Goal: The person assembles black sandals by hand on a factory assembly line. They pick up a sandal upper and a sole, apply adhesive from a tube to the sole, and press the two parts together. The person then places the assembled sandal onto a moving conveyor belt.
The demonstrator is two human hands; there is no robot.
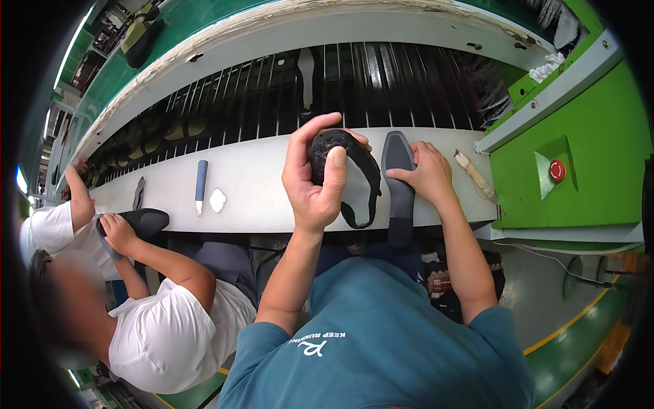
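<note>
Bench [255, 184], left hand [308, 194] upright, clasping shoe upper [323, 148]

Black is seen on the shoe upper [372, 180], with pale grey inside; the sole [400, 198] is toned in grey, darkened to near black at the heel. White is shown by the worktop [259, 180], blue by the tool handle [201, 178]. The black conveyor [402, 85] is striped with thin pale bars. The green panel [599, 136] is dotted by a red button [557, 170]; the teal shirt [409, 327] is printed in white.
</note>
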